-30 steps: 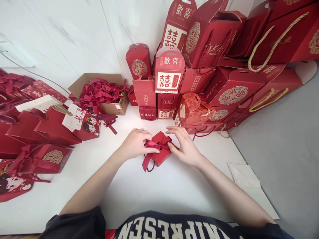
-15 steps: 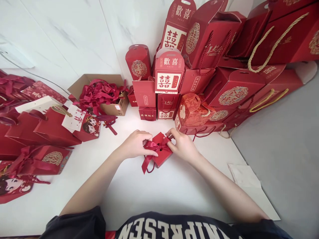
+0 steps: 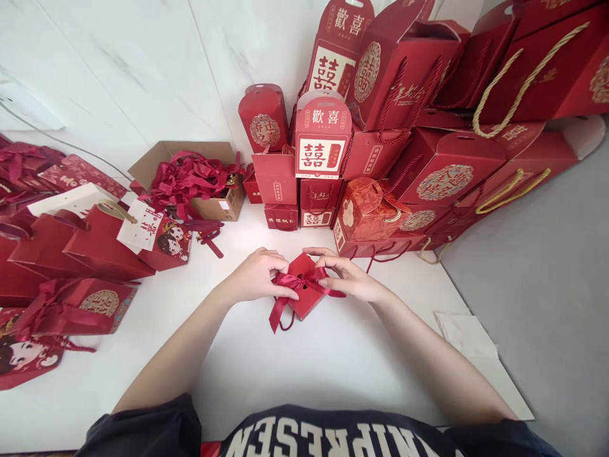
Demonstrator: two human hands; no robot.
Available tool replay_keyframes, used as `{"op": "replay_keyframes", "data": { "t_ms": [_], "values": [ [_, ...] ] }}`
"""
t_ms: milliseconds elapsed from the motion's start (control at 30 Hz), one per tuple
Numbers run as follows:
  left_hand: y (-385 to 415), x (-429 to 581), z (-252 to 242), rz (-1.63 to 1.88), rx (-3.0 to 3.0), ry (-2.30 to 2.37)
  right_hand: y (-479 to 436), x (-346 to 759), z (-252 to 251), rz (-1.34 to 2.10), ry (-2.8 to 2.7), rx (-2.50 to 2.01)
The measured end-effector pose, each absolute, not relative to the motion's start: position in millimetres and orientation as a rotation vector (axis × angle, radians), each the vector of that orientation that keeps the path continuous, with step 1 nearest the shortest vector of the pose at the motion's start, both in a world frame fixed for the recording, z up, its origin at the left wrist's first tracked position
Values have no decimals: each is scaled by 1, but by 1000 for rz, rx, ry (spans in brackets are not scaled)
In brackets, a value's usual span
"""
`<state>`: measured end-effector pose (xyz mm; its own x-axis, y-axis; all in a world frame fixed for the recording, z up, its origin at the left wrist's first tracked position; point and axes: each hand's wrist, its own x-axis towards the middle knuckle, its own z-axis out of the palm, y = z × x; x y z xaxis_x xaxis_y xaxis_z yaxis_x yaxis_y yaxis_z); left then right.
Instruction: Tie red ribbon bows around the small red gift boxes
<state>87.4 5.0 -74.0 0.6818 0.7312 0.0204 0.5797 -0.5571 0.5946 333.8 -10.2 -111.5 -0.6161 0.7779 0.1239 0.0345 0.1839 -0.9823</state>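
A small red gift box [image 3: 308,301] stands on the white table in front of me, a dark red ribbon bow [image 3: 311,277] tied across its top. My left hand [image 3: 261,274] pinches the bow's left loop between thumb and fingers. On the other side, my right hand [image 3: 349,275] has its thumb and fingers around the right loop, with the index finger stretched along the box's far edge. One ribbon tail hangs off the left side and another sticks out under my right hand. A thin dark red cord curls below the box's left side.
Stacked red gift boxes [image 3: 323,146] with rope handles rise at the back and right. A cardboard box [image 3: 223,206] full of ribbons stands at the back left. More red boxes [image 3: 109,244] line the left side. White paper [image 3: 469,336] lies at the right.
My right fingers have loosened and stretched out over the box's far edge. A ribbon tail now shows sticking out to the right. My left hand has barely moved.
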Motion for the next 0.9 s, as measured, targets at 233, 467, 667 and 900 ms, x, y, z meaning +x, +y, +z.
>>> {"op": "replay_keyframes", "data": {
  "t_ms": [233, 467, 667, 900],
  "values": [
    [8, 86, -78, 348, 2300, 990, -2, 329, -120, 1585, -1643, -794],
    [12, 81, -83, 332, 2202, 1033, -2, 327, -122, 1583, -1665, -844],
    [12, 81, -86, 278, 2006, 1049, -3, 327, -122, 1555, -1681, -840],
    [12, 82, -83, 215, 1962, 1066, -2, 327, -126, 1545, -1689, -817]
  ]
}}
